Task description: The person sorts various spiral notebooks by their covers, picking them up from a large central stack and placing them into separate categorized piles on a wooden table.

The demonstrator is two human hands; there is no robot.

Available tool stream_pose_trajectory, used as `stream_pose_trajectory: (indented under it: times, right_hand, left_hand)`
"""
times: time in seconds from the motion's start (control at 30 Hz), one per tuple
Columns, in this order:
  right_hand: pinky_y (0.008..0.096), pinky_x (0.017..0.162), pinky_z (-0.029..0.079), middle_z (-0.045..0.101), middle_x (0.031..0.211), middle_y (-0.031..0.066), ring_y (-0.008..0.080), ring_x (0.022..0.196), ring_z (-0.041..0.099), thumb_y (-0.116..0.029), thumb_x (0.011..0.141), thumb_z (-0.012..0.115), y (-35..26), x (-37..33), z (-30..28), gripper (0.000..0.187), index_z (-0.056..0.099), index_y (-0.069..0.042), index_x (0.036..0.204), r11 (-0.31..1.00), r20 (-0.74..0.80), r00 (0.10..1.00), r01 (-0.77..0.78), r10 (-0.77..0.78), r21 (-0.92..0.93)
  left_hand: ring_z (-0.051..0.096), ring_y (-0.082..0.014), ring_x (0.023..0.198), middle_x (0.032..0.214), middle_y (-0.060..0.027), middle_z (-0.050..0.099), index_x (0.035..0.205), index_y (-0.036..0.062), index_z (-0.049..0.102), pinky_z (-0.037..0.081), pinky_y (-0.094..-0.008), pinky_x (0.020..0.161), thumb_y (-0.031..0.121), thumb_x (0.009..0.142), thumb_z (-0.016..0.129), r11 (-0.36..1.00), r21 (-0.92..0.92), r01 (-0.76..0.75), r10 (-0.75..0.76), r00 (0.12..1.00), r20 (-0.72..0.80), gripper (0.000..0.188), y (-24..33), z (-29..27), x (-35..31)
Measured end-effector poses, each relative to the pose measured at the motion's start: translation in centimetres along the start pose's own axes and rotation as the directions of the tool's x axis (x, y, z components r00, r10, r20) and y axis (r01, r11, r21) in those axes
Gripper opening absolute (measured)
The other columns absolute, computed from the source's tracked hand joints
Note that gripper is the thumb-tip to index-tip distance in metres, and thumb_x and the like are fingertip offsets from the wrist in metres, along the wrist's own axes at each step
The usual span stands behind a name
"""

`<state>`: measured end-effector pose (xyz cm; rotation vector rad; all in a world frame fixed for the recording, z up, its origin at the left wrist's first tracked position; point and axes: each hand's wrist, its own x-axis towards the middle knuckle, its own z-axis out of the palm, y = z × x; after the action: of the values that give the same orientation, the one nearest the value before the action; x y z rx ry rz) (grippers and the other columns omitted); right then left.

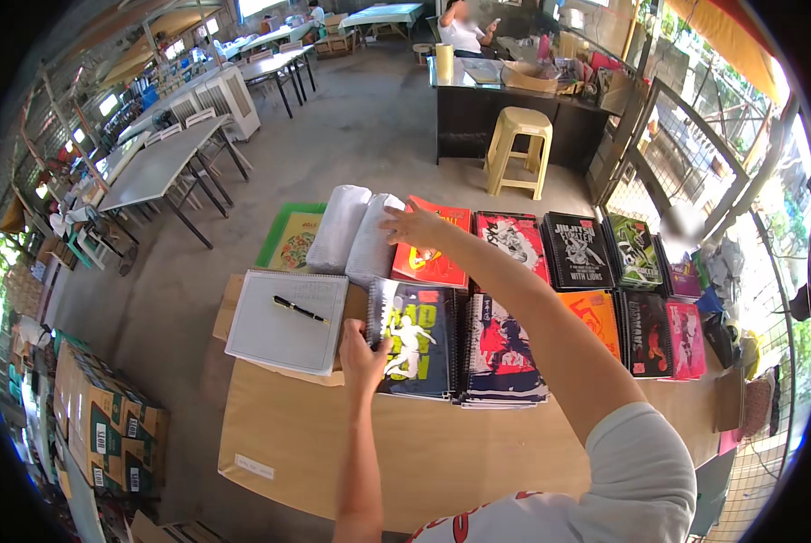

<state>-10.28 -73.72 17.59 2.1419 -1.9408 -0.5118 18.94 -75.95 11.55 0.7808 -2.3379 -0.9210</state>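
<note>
My left hand [362, 355] is at the left edge of a stack of dark blue spiral notebooks [412, 339] with a yellow-green design. Its fingers are closed at the coil side, with the thumb by the cover. Farther back, my right hand [413, 226] reaches out with spread fingers, over the edge between a white wrapped bundle [372, 240] and a red notebook [442, 262]. A second white bundle [338, 228] lies beside the first. Left of my left hand, a black pen [300, 309] rests on a written-on pad [270, 339].
More notebook stacks fill the right, including a black one [577, 249] and an orange one [589, 317]. The tan table [306, 425] spans the front. Beyond stand a beige stool [519, 145] and a dark desk [469, 122] with a seated person. Cartons [107, 425] are piled lower left.
</note>
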Motion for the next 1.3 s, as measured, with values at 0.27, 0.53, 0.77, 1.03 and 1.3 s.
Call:
stream_pose_trajectory:
  times: [0.27, 0.53, 0.77, 1.03, 1.3]
  right_hand:
    - [0.0295, 0.078, 0.053, 0.067, 0.100, 0.0093, 0.0121, 0.088, 0.063, -0.012, 0.082, 0.071, 1.3, -15.5, -10.7, 0.035, 0.056, 0.002, 0.110, 0.023, -0.273, 0.586, 0.397, 0.763, 0.917]
    - [0.0372, 0.089, 0.049, 0.058, 0.119, 0.0111, 0.0184, 0.102, 0.059, -0.011, 0.081, 0.074, -26.6, -32.1, -3.2, 0.064, 0.040, 0.001, 0.133, -0.295, 0.277, 0.536, -0.054, 0.798, 0.954]
    - [0.0433, 0.079, 0.048, 0.058, 0.103, 0.0145, 0.0359, 0.095, 0.056, -0.009, 0.080, 0.067, -18.5, -32.7, -2.7, 0.036, 0.058, -0.009, 0.114, 0.351, -0.121, 0.516, -0.376, 0.848, 0.858]
    - [0.0533, 0.100, 0.040, 0.032, 0.144, 0.0111, 0.0367, 0.131, 0.033, -0.013, 0.068, 0.076, -0.1, -19.8, 1.2, 0.072, 0.050, -0.036, 0.132, 0.924, 0.074, 0.941, -0.338, 0.330, 0.178]
    - [0.0577, 0.109, 0.027, 0.047, 0.133, -0.0051, 0.0244, 0.128, 0.042, -0.024, 0.067, 0.078, 3.1, -19.3, 2.8, 0.059, 0.053, -0.028, 0.121, 1.000, 0.096, 0.995, 0.014, -0.012, -0.022]
  left_hand:
    - [0.058, -0.0195, 0.106, 0.117, -0.0088, 0.058, 0.122, 0.0057, 0.045, 0.049, -0.0363, 0.090, 0.010, 0.091, 0.059, 0.262, -0.901, 0.346, -0.101, 0.938, 0.330, 0.035, 1.9, -3.8, -4.9]
    - [0.057, -0.0163, 0.106, 0.121, -0.0100, 0.055, 0.134, 0.0037, 0.036, 0.048, -0.0316, 0.089, 0.024, 0.090, 0.064, 0.469, -0.838, 0.279, 0.013, 0.946, 0.323, 0.055, 10.4, 0.5, -21.0]
    - [0.056, -0.0237, 0.103, 0.113, -0.0148, 0.057, 0.134, 0.0006, 0.035, 0.044, -0.0380, 0.090, 0.019, 0.085, 0.067, 0.745, -0.410, 0.527, -0.319, 0.820, 0.475, 0.061, 3.5, 4.9, -31.7]
    - [0.042, -0.0361, 0.118, 0.128, -0.0176, 0.044, 0.108, 0.0066, 0.061, 0.037, -0.0514, 0.092, 0.033, 0.076, 0.074, 0.932, 0.298, -0.206, 0.259, 0.954, -0.151, 0.044, 15.2, 7.9, -12.3]
    - [0.048, -0.0370, 0.107, 0.117, -0.0199, 0.048, 0.098, -0.0022, 0.050, 0.043, -0.0473, 0.083, 0.015, 0.070, 0.078, 0.945, 0.210, -0.250, 0.261, 0.965, -0.026, 0.043, 13.3, 12.3, -6.5]
